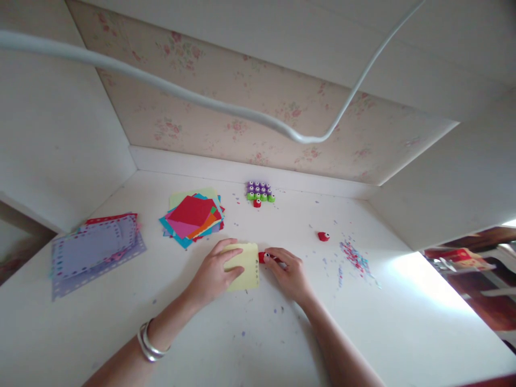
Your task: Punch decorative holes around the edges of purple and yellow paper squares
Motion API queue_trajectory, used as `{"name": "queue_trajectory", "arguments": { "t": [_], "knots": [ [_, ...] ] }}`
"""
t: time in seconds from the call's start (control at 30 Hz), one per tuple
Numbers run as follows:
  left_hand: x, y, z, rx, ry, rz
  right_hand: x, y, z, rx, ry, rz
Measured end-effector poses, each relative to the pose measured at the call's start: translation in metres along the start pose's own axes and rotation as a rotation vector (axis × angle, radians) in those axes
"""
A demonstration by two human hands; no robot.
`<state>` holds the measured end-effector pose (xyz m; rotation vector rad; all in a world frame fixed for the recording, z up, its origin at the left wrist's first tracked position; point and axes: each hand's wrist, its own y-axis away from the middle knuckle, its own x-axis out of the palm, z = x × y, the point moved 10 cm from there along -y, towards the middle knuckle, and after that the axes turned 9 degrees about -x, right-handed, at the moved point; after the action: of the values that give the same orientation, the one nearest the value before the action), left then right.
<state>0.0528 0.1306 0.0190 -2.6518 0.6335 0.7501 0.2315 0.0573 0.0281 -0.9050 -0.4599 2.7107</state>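
A pale yellow sheet of paper (pixel 250 269) lies in front of me, with a row of small punched holes along its right edge. My left hand (pixel 213 274) rests on the sheet's left part, fingers and thumb spread apart on top of it. At the right edge, my right hand (pixel 291 273) grips a small red craft punch (pixel 262 257) with a round white-and-black button. The punch touches the paper's edge; its far end is hidden by my fingers. Another red craft punch (pixel 323 236) lies apart to the right.
Purple and green punches (pixel 259 189) stand in rows near the back wall, a red one (pixel 257 203) before them. Coloured paper (pixel 193 211) is piled left of centre. Punched lilac sheets (pixel 91 250) lie far left. Confetti (pixel 355 257) is scattered right. A white cable (pixel 242 112) hangs across the view.
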Motion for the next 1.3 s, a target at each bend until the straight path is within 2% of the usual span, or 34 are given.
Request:
{"name": "queue_trajectory", "arguments": {
  "t": [0.37, 0.97, 1.1, 1.3],
  "knots": [
    [0.009, 0.001, 0.005, -0.019, -0.018, 0.079, 0.003, 0.001, -0.006, 0.019, -0.038, -0.005],
    [0.005, -0.001, 0.002, -0.005, 0.018, 0.061, 0.002, -0.001, -0.005, 0.034, -0.018, 0.000],
    [0.007, 0.000, 0.002, 0.003, 0.006, 0.079, 0.004, -0.001, 0.000, -0.002, -0.029, 0.004],
    [0.016, 0.009, -0.004, 0.079, -0.056, 0.102, 0.012, -0.002, 0.010, -0.079, -0.007, 0.084]
  ]
}}
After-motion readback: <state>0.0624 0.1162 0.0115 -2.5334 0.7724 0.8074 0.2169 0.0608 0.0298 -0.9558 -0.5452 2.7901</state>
